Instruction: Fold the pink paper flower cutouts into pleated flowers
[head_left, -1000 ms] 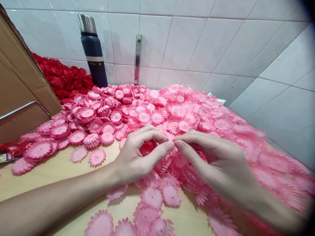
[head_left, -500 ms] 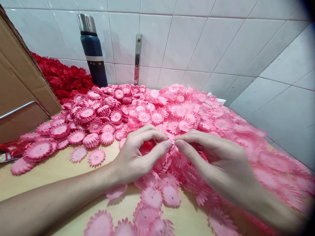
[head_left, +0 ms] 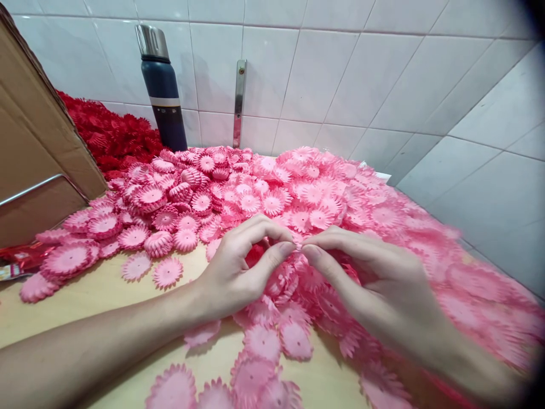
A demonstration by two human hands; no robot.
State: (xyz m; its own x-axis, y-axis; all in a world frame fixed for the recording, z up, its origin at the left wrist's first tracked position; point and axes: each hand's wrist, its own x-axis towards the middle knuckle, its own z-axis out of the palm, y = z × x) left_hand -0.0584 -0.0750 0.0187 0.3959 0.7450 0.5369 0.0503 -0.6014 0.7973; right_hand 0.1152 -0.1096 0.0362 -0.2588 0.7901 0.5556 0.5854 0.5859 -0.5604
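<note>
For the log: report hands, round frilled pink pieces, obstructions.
Left hand, right hand pinching, nearly touching; contents unclear. Pink pieces heaped around. Silver-capped dark blue bottle behind, not blocking.

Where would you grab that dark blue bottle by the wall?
Probably around the blue upper body of the bottle, below its silver cap, coming from front right above the pink flowers. It's tall and round, the wall is behind, red flowers are left, and pink ones crowd its foot.

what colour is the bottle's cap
Silver; the cap shows best in the head view.
</note>
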